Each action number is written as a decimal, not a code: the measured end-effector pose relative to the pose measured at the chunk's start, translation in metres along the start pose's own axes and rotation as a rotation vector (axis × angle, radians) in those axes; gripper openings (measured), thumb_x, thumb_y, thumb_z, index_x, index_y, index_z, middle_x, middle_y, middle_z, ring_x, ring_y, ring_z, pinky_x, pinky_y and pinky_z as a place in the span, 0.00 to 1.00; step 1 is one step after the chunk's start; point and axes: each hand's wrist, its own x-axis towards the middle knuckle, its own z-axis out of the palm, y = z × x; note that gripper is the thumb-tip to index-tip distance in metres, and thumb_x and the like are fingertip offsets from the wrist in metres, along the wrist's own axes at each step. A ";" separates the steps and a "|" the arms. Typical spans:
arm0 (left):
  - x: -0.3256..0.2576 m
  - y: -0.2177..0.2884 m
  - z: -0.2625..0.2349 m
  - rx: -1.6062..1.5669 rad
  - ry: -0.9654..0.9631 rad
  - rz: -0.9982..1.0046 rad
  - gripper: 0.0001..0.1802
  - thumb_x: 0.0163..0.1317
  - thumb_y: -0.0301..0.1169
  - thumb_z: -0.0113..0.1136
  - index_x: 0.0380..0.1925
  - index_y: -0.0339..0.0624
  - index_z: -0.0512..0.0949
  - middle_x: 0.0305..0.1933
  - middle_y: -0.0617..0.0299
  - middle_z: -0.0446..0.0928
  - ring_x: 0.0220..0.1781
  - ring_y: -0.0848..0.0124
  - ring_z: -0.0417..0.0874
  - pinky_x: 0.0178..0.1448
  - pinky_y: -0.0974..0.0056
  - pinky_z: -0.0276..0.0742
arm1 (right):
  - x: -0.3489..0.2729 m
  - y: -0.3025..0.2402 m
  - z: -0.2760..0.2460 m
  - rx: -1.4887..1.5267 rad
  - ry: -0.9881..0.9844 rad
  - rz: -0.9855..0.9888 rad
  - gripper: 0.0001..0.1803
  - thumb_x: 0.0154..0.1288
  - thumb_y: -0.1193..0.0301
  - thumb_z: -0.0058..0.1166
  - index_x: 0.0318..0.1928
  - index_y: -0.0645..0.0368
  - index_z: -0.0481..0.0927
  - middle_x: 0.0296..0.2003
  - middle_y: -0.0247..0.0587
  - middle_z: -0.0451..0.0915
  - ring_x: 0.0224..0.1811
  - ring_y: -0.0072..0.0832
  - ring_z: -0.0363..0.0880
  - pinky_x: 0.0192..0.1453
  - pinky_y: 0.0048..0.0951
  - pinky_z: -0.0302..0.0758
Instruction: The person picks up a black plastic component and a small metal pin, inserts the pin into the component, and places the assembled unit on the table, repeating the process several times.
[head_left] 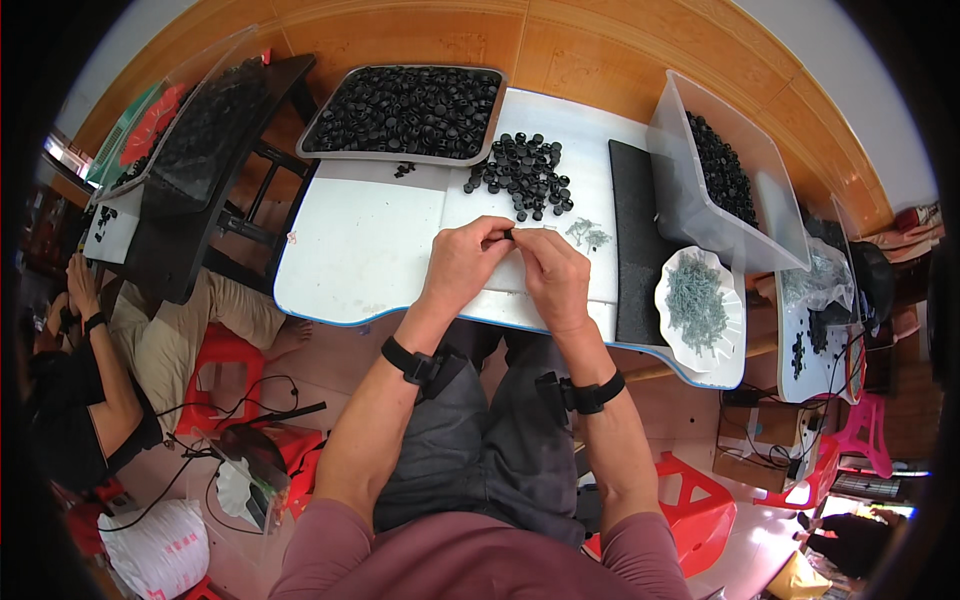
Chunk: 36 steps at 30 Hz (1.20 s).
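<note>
Nearest the camera is your maroon shirt (480, 562), with your dark trousers (440, 455) beyond it and a black band around each of your wrists. Your left hand (461, 264) and right hand (558, 277) meet over the near part of the white bench (365, 245), fingertips close together, both pinching a small black part (508, 235) between them. Your fingers hide much of it, so you cannot tell its exact shape.

Just beyond your hands lies a loose pile of round black pieces (525, 172); the tray (400, 159) at the far left of it is filled with similar ones. Near your right hand lies a small cluster of grey-green bits (588, 234). Further right, a black strip (634, 235) runs across the bench, with a white scalloped dish (729, 325) of grey-green pieces (696, 298) beside it and a translucent bin (685, 160) of black pieces behind the dish. To your left, another person (110, 390) sits at a black table (235, 150).
</note>
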 end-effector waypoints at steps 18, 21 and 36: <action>0.006 0.001 -0.009 -0.291 -0.094 -0.198 0.14 0.68 0.25 0.70 0.51 0.31 0.86 0.43 0.57 0.90 0.45 0.76 0.88 0.52 0.71 0.84 | -0.001 0.006 0.005 -0.043 0.050 -0.112 0.14 0.65 0.81 0.63 0.51 0.58 0.84 0.29 0.43 0.85 0.28 0.36 0.85 0.34 0.34 0.79; 0.004 0.002 -0.008 -0.244 -0.096 -0.166 0.14 0.67 0.25 0.70 0.51 0.31 0.85 0.44 0.56 0.90 0.46 0.76 0.88 0.53 0.70 0.84 | -0.002 0.008 0.006 0.221 0.057 0.148 0.13 0.66 0.80 0.63 0.51 0.60 0.85 0.32 0.43 0.88 0.30 0.32 0.87 0.37 0.30 0.81; 0.004 0.001 -0.007 -0.260 -0.126 -0.110 0.18 0.64 0.29 0.74 0.51 0.32 0.85 0.43 0.51 0.90 0.46 0.69 0.91 0.52 0.66 0.86 | 0.000 0.013 0.003 0.364 -0.017 0.459 0.06 0.64 0.77 0.66 0.41 0.64 0.89 0.33 0.42 0.89 0.31 0.25 0.86 0.37 0.26 0.80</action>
